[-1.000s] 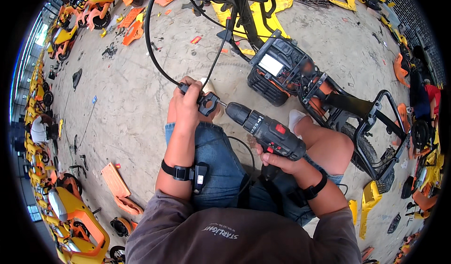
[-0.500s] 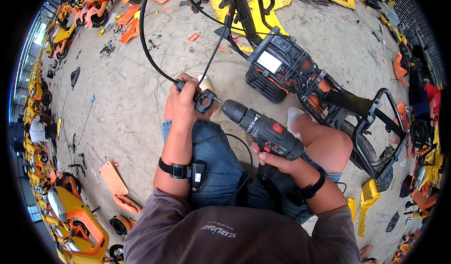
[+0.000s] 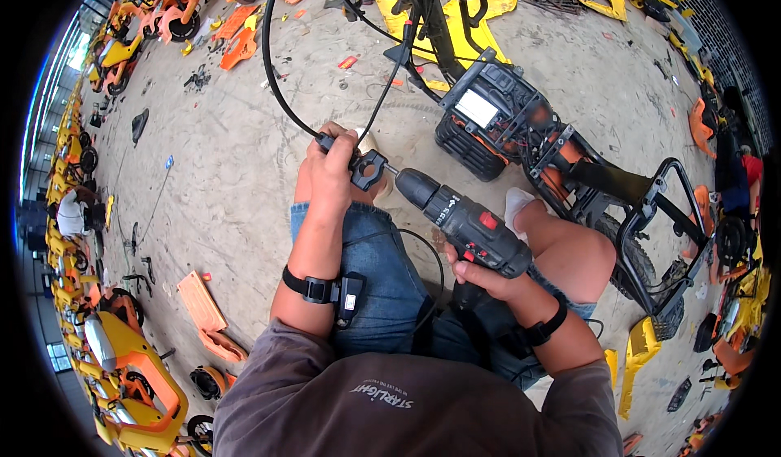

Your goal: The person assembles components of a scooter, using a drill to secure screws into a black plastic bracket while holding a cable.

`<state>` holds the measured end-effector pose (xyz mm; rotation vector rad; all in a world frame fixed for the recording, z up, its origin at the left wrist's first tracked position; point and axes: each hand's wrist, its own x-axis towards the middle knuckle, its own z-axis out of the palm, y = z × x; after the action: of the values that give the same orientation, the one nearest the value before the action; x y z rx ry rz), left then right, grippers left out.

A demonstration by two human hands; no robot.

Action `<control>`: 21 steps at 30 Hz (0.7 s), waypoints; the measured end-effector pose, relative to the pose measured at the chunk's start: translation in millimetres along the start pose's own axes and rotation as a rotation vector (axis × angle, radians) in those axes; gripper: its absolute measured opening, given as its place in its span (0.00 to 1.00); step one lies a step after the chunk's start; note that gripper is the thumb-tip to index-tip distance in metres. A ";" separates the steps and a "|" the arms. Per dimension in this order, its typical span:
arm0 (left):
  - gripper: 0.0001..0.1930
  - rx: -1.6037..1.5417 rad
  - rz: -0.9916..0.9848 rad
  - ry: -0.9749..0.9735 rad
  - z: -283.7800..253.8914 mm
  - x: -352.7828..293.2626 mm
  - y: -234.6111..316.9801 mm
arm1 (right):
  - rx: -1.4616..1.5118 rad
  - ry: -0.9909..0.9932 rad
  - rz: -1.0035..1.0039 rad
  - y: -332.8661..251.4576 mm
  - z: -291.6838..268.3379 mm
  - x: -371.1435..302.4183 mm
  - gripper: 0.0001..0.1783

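Observation:
My left hand (image 3: 327, 164) is closed around a black brake lever bracket with a ring-shaped clamp (image 3: 368, 170). A black cable (image 3: 277, 75) runs up from the bracket. In my right hand (image 3: 486, 278) is a black cordless drill (image 3: 468, 223) with red buttons, gripped by its handle and pointing up and left. The drill's bit (image 3: 392, 169) meets the right side of the clamp; whether it sits in a screw there is too small to tell. Both hands are above my knees, and the left fingertips are partly hidden behind the bracket.
A stripped scooter frame (image 3: 586, 172) with a battery box and a rear rack stands to the right. Yellow panels (image 3: 480, 30) lie beyond it. Orange panels (image 3: 202, 302) rest on the left floor. Rows of yellow scooters (image 3: 122, 376) line the left, where another person (image 3: 75, 213) is bent over.
The whole view has shifted slightly, with the floor and scooter frame a little farther right. The drill and bracket keep about the same place relative to each other.

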<state>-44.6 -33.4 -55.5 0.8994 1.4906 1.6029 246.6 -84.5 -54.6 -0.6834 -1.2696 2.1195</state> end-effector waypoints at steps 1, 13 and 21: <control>0.11 0.029 -0.025 0.007 -0.7 -0.4 1.7 | -0.041 0.002 -0.007 0.6 -0.4 -0.3 0.23; 0.11 0.027 0.001 0.007 -0.4 0.5 -0.3 | 0.064 -0.003 0.028 -5.5 0.8 -1.5 0.24; 0.11 -0.039 0.000 -0.007 5.9 -3.8 8.0 | 0.069 0.016 0.031 -8.4 2.8 -2.3 0.23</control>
<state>-38.1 -34.3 -47.1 0.8822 1.4499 1.6222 248.2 -84.6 -45.6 -0.6936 -1.1786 2.1682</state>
